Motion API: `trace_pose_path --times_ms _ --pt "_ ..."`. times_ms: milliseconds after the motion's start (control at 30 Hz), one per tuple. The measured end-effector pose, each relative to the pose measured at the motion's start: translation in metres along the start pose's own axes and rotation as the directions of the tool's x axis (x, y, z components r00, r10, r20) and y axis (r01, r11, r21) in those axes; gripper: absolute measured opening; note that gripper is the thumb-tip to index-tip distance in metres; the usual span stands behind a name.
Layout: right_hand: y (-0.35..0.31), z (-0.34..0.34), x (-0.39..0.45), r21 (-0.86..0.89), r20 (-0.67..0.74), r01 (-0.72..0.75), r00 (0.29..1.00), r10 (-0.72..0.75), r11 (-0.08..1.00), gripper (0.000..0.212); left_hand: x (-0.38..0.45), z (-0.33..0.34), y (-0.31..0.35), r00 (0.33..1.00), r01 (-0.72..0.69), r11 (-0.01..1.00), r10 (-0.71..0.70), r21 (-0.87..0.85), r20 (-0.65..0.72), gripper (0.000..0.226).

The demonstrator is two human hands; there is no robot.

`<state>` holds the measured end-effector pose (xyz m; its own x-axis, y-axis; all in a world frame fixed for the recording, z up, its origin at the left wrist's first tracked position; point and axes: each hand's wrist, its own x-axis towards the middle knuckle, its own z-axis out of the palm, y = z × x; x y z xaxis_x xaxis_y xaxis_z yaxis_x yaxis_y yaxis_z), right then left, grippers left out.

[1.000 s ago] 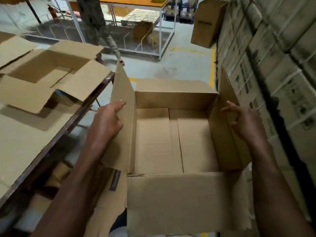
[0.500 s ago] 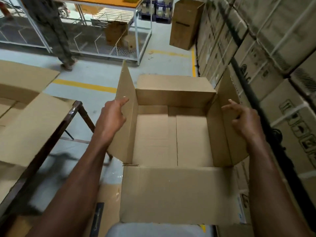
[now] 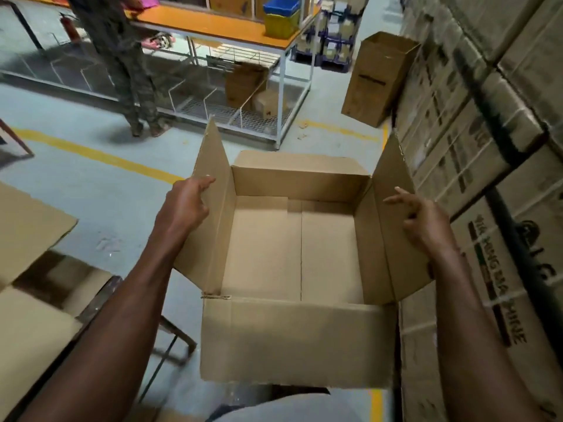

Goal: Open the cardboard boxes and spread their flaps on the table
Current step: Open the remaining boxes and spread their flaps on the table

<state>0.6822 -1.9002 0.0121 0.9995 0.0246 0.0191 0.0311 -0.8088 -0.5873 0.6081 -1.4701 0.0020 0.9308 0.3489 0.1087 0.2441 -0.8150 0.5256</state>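
An open cardboard box [image 3: 292, 248] is held in the air in front of me, empty inside. Its near flap [image 3: 295, 342] hangs down toward me and the far flap [image 3: 298, 162] folds outward. My left hand [image 3: 185, 205] grips the upright left flap [image 3: 213, 184] from outside, index finger along the cardboard. My right hand [image 3: 423, 220] holds the upright right flap [image 3: 393, 184] the same way, fingers partly curled. At the left edge, spread cardboard [image 3: 27, 226] lies on the dark-framed table [image 3: 97, 296].
Stacked printed cartons [image 3: 487, 147] form a wall close on the right. A person [image 3: 122, 71] stands at an orange-topped bench [image 3: 213, 25] holding a blue and yellow crate [image 3: 280, 16]. A tall brown box [image 3: 377, 77] stands on the floor behind. Yellow floor lines cross the grey concrete.
The box and both hands have swung right, away from the table, which has slid to the left edge. Both hands keep the same hold on the side flaps.
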Motion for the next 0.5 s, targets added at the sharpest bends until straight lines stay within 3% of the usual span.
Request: trace_pose_path --times_ms 233,500 --pt "-0.089 0.059 0.194 -0.025 0.050 0.180 0.983 -0.178 0.983 0.074 0.125 -0.019 -0.042 0.978 0.188 0.981 -0.191 -0.046 -0.082 0.067" --pt "-0.238 0.182 0.368 0.045 0.168 0.322 0.931 -0.325 0.946 0.067 0.268 -0.039 -0.156 0.903 0.383 0.921 -0.390 -0.071 -0.181 0.070"
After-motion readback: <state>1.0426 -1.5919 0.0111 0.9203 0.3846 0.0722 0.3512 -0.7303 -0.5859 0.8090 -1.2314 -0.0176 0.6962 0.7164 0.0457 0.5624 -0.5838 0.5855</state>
